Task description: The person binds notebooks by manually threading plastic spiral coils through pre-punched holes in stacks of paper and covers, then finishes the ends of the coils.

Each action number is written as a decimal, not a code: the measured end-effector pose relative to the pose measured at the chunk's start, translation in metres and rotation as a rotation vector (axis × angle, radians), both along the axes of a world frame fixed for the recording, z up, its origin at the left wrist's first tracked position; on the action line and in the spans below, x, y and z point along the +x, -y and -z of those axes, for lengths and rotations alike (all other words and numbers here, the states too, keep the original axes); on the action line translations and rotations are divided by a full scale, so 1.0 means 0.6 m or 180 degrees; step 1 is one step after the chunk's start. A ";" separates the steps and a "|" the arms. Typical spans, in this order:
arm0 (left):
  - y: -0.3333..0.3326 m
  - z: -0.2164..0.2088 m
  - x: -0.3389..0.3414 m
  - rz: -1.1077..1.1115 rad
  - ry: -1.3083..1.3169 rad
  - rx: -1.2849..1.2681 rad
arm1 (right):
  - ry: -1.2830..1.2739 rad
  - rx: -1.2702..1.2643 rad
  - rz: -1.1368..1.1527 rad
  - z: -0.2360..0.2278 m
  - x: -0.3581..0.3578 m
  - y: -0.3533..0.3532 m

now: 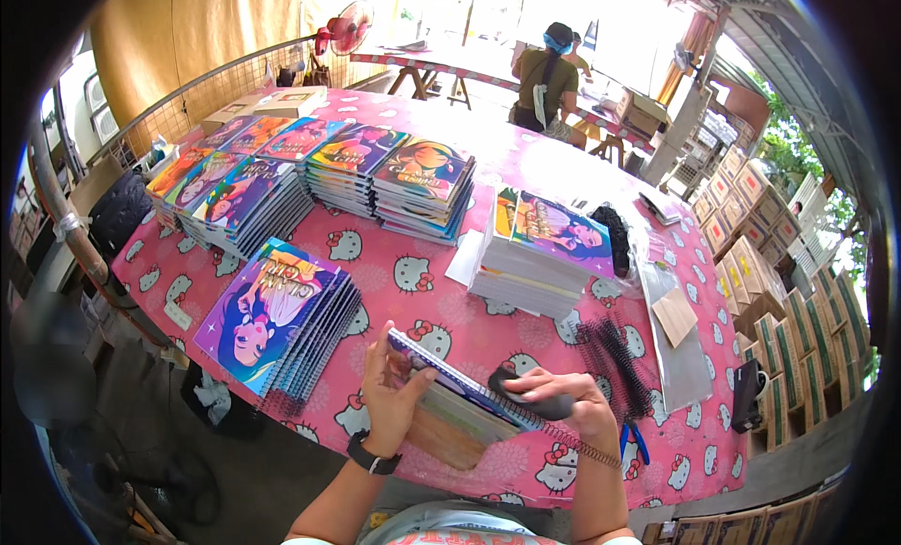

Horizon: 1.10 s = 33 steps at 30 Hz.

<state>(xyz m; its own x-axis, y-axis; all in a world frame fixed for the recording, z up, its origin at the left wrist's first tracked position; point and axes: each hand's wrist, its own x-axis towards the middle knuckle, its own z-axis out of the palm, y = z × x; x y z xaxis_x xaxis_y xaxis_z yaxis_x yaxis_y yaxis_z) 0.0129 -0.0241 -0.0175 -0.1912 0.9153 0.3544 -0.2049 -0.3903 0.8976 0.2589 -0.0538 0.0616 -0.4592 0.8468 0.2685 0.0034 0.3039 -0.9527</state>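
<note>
My left hand [392, 401] grips a notebook [450, 381] by its left end, thumb on the near side, and holds it with its bound edge up. A dark spiral coil [571, 440] runs along that edge and trails off its right end past my right wrist. In my right hand [563, 400] is a black rounded tool [531, 396], pressed against or close over the bound edge; its exact kind does not show. Below the notebook lies a brown wooden-looking surface [446, 434], partly covered.
Finished-looking spiral notebooks [272, 320] stand stacked at left, more stacks [422, 174] behind. Unbound books [530, 264] pile ahead. Loose black coils [615, 362], blue-handled pliers [635, 442] and a cardboard piece [674, 317] lie right on the pink table cover [404, 296]. A co-worker [544, 81] sits far off.
</note>
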 end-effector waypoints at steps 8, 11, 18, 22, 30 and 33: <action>-0.004 0.007 0.006 -0.0098 -0.0031 0.0011 | 0.0341 0.0096 -0.0022 -0.005 -0.023 -0.022; -0.002 0.014 0.004 -0.0103 -0.0197 0.0067 | 0.0756 0.0139 0.0661 0.002 -0.017 -0.037; -0.003 0.011 -0.001 -0.0096 -0.0295 0.0110 | 0.0667 -0.0026 0.0558 -0.016 -0.034 -0.055; -0.002 0.014 0.004 0.0076 0.0023 0.0049 | 0.0910 -0.0239 0.0425 -0.005 -0.043 -0.071; -0.010 0.017 -0.001 0.0080 -0.0124 0.0137 | 0.0153 -0.0502 -0.0030 -0.009 -0.059 -0.084; -0.005 0.014 0.000 0.0129 -0.0055 0.0101 | -0.0269 -0.0553 -0.0226 -0.023 -0.083 -0.079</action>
